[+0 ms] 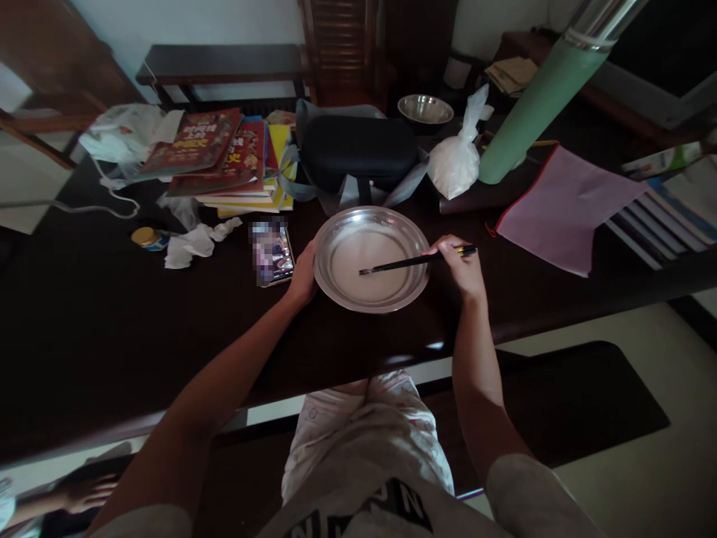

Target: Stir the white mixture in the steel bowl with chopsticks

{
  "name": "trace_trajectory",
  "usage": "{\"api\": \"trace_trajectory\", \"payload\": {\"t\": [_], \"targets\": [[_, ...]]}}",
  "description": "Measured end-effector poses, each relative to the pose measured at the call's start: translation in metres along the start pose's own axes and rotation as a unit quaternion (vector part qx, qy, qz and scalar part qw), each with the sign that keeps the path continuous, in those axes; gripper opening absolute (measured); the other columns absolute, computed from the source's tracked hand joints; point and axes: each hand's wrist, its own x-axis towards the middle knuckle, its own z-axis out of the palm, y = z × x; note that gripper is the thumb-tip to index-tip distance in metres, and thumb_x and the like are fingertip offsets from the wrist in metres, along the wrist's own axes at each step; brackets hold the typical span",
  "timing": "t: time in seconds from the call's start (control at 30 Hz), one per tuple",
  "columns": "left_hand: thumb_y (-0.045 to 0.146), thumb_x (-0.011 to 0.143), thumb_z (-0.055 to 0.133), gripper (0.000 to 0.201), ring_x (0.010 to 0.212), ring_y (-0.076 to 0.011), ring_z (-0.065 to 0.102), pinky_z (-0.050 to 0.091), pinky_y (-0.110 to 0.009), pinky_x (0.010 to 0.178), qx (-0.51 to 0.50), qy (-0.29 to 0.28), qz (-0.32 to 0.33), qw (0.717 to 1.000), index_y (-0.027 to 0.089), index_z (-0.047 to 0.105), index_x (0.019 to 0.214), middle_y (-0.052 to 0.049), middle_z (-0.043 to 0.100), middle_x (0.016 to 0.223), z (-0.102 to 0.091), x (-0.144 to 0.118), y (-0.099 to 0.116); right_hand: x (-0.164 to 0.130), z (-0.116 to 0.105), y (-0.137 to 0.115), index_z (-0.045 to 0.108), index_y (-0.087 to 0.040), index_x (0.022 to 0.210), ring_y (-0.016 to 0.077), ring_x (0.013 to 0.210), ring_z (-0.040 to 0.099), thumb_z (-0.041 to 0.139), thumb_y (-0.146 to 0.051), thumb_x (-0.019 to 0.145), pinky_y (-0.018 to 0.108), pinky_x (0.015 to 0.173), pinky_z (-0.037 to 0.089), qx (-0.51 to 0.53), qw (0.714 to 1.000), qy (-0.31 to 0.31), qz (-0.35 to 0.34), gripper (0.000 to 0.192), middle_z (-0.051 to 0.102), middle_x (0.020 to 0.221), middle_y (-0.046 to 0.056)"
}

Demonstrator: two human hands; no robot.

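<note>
A shallow metal basin (pixel 373 302) sits on the dark table in front of me, with a milky white mixture (pixel 364 246) covering its bottom. My left hand (pixel 304 273) grips the basin's left rim, its fingers partly hidden behind the side. In my right hand (pixel 458 261), at the right rim, is a pair of dark chopsticks (pixel 400 263). Their tips reach into the middle of the basin and carry some whitish residue. A phone (pixel 272 252) with a lit screen lies just left of my left hand.
Behind the basin stand a black case (pixel 358 149), a knotted bag of white powder (pixel 453 164) and a tall green bottle (pixel 543 108). Stacked books (pixel 218 157), crumpled tissue (pixel 190 246) and a small jar (pixel 149 239) lie left. Another person's hand (pixel 92 493) shows lower left.
</note>
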Motion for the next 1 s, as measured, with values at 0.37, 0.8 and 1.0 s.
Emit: {"api": "trace_trajectory", "payload": {"t": [0.37,0.8,1.0], "targets": [[0.067,0.097,0.059,0.051,0.120,-0.0287,0.073,0.057,-0.041,0.109,-0.005,0.000,-0.034,0.999,0.023,0.081,0.110,-0.006,0.084,0.116,0.0013,-0.0023,0.0045,0.0002,-0.0004,0.0002,0.076,-0.027,0.067,0.0222,0.068,0.078,0.077,-0.079,0.086,0.039,0.077,0.065,-0.007,1.000,0.027,0.013,0.055,0.075,0.063,0.000],[0.064,0.093,0.065,0.041,0.122,-0.0294,0.074,0.058,-0.043,0.110,-0.028,0.003,-0.029,0.999,0.025,0.079,0.100,-0.005,0.083,0.111,0.0008,-0.0010,0.0028,0.0001,0.0001,-0.0004,0.080,-0.028,0.069,0.0223,0.072,0.080,0.080,-0.077,0.084,0.038,0.078,0.066,0.003,1.000,-0.004,0.007,0.051,0.079,0.069,0.001],[0.061,0.098,0.061,0.041,0.122,-0.0287,0.073,0.057,-0.043,0.111,0.002,0.008,-0.010,1.000,0.024,0.080,0.104,-0.007,0.083,0.114,0.0007,-0.0002,0.0015,0.0007,-0.0034,0.0012,0.073,-0.028,0.068,0.0222,0.068,0.080,0.075,-0.079,0.087,0.039,0.078,0.066,-0.007,0.998,0.066,0.006,0.055,0.076,0.064,-0.001]]}}
